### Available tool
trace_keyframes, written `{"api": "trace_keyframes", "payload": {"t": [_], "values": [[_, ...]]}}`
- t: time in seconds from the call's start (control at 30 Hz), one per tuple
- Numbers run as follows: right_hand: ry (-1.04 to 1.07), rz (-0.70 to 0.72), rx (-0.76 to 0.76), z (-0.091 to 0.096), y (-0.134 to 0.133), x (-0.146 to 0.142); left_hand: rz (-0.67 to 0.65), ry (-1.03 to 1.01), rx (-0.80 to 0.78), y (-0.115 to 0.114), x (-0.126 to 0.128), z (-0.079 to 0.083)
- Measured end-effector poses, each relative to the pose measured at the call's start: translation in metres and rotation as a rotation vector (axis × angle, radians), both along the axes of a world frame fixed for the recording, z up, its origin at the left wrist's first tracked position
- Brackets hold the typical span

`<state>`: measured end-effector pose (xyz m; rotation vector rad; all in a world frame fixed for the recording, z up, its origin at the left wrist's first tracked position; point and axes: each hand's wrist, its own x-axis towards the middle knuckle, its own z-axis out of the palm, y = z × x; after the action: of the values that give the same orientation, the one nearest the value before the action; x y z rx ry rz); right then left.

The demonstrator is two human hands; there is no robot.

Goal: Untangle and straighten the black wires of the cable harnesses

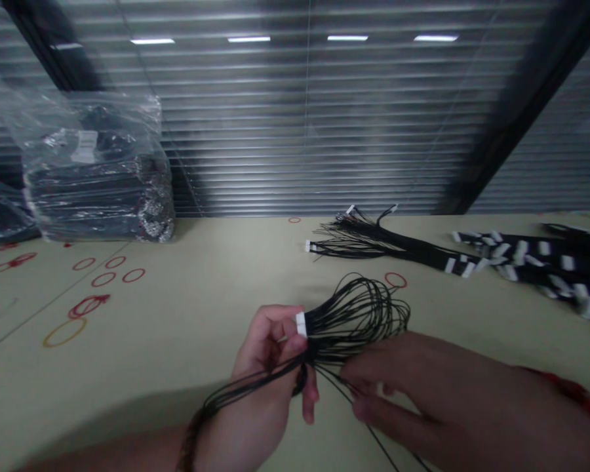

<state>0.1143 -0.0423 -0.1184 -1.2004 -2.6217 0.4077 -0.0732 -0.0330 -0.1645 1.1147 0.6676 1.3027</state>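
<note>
My left hand is closed around a bundle of thin black wires, near the white connector at its left end. To the right of that grip the wires fan out in loose loops. A few strands run back over my left wrist. My right hand is pressed against the lower right of the bundle, thumb and fingers pinching some of the wires; the exact fingertip contact is partly hidden and blurred. Two loose strands trail down below my right hand towards the bottom edge.
Another black wire harness with white connectors lies behind my hands, its right end meeting a pile of harnesses. A clear plastic bag of cables stands at back left. Red rubber bands lie about the table. Blinds rise behind.
</note>
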Motion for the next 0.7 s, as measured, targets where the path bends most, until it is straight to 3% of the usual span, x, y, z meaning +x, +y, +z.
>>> {"api": "trace_keyframes", "payload": {"t": [0.07, 0.1, 0.2, 0.4, 0.47, 0.63, 0.7], "values": [[0.036, -0.020, -0.190, 0.004, 0.006, -0.012, 0.001, -0.014, 0.033, 0.000, 0.000, -0.003], [0.062, -0.055, -0.195, 0.004, 0.007, -0.015, 0.004, -0.014, 0.043, 0.000, 0.000, -0.004], [0.136, -0.119, -0.050, -0.005, 0.004, -0.018, 0.020, 0.023, 0.017, 0.000, -0.001, -0.005], [0.190, -0.095, 0.127, -0.012, -0.004, -0.020, 0.018, 0.058, -0.009, 0.001, 0.000, -0.003], [0.204, -0.114, 0.120, -0.008, -0.004, -0.021, 0.001, 0.056, -0.032, 0.001, 0.001, -0.004], [0.226, -0.093, -0.097, 0.004, 0.001, -0.021, -0.057, 0.053, -0.018, -0.002, 0.001, -0.007], [0.207, -0.107, -0.078, 0.005, 0.003, -0.020, -0.066, 0.072, -0.015, -0.002, 0.000, -0.006]]}}
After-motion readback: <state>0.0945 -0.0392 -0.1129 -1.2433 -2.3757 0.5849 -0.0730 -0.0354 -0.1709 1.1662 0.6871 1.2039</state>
